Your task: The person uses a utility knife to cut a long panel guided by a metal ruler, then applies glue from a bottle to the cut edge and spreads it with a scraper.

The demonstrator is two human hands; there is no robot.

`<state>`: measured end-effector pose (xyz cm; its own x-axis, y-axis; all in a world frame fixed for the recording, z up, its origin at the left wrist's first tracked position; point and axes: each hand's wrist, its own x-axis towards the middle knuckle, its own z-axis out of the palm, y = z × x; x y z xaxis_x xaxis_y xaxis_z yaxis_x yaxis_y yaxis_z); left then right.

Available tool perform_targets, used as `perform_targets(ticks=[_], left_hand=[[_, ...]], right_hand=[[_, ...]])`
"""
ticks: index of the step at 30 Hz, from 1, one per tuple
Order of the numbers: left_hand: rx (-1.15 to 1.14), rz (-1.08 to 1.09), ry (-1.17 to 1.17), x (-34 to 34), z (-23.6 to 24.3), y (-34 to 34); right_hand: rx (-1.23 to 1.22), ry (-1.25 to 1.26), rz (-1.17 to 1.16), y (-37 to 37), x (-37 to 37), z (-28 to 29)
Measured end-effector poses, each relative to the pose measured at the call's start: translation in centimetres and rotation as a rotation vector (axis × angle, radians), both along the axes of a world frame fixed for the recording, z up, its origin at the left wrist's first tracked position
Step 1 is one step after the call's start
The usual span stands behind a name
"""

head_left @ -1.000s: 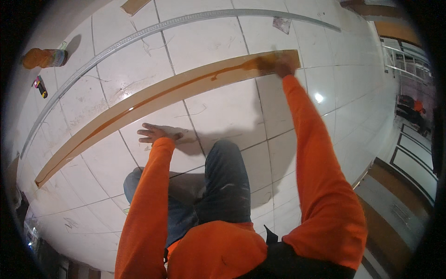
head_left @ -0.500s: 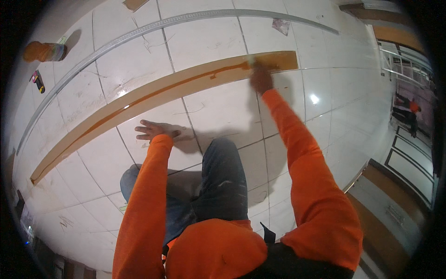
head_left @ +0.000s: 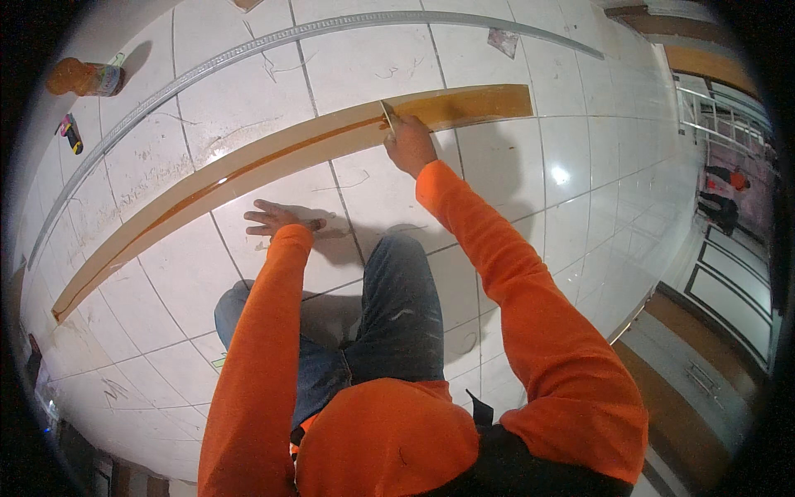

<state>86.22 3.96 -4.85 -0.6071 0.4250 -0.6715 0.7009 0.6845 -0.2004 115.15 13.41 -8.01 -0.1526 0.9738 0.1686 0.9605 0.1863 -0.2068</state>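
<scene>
A long beige strip lies across the white tiled floor, curved in this view. An orange-brown, glue-like bead runs along it, and its right end is coated with a wet amber smear. My right hand is closed around a thin, flat spreader, whose edge rests on the strip where bead and smear meet. Below the strip, my left hand lies on the floor with its fingers spread, holding nothing.
Beyond the strip runs a long silver patterned trim. A bottle of orange-brown stuff and a cutter knife lie at the far left. A small packet is near the trim. Striped cabinet fronts stand at the right.
My right hand has moved left along the strip with the spreader, and the amber smear now reaches further left. My left hand has stayed on the floor.
</scene>
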Motion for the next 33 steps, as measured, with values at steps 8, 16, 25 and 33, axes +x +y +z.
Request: perform_targets(ticks=[8, 16, 25, 33], left_hand=[[-0.017, 0.054, -0.098, -0.3, 1.5, -0.1], [0.077, 0.038, -0.007, -0.6, -2.6, -1.2], [0.042, 0.035, -0.015, -0.2, -1.4, -0.9], [0.135, 0.033, 0.143, -0.1, 0.4, -0.5]], right_hand=[[-0.264, -0.349, -0.215, 5.0, 9.9, 2.9], [-0.178, -0.292, -0.033, 2.5, 3.8, 3.7], [-0.316, -0.034, 0.296, -0.2, -1.2, 3.0], [-0.514, 0.075, -0.279, -0.5, -3.9, 5.1]])
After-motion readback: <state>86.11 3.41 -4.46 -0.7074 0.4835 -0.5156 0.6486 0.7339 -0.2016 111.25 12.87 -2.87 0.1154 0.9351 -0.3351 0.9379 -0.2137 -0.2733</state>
